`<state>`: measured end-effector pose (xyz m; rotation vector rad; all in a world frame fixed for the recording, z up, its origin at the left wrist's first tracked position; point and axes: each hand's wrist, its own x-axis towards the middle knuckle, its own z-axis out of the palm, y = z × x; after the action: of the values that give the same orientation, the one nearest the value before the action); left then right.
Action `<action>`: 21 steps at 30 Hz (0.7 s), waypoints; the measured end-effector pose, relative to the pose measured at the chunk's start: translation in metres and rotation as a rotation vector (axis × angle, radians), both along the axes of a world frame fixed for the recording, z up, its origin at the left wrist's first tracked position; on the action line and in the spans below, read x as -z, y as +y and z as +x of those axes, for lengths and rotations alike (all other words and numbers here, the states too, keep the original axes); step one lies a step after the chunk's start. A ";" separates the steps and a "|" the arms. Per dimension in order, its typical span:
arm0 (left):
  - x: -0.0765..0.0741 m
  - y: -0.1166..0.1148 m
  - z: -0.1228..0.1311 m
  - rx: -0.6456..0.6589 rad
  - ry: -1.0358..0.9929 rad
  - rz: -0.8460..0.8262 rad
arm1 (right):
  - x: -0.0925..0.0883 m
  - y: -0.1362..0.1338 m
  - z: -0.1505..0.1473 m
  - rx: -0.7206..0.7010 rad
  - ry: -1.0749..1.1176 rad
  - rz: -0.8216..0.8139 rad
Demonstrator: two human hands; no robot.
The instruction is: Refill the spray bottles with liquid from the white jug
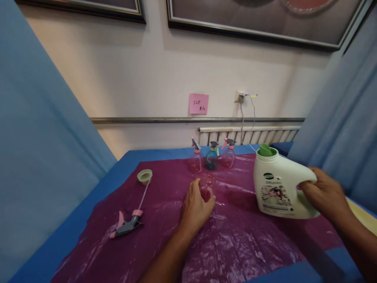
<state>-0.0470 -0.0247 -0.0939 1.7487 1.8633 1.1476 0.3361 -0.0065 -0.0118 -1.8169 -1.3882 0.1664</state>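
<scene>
Two hands occupied: left hand [196, 206] wrapped round small clear bottle [207, 188] mid-surface, right hand [324, 193] gripping handle of upright white detergent jug [275, 188]. Spray head [127, 225] already off, lying left near pale green cap [144, 176]. Judged early: pouring and refitting head not yet done.

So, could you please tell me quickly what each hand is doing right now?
Left hand: closed around the small clear bottle.
Right hand: closed on the white detergent jug, at its handle.
</scene>
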 end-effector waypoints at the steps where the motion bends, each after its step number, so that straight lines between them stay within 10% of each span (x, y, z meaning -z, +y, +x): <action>1: -0.002 -0.001 -0.001 0.000 0.007 0.019 | -0.002 0.001 -0.002 -0.020 -0.015 0.002; 21: -0.009 -0.013 0.000 0.120 0.026 0.041 | -0.052 0.031 -0.028 -0.222 -0.505 -0.121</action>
<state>-0.0467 -0.0372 -0.0849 1.8789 1.7342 1.1304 0.3077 0.0243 0.0405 -1.8768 -1.9705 -0.1061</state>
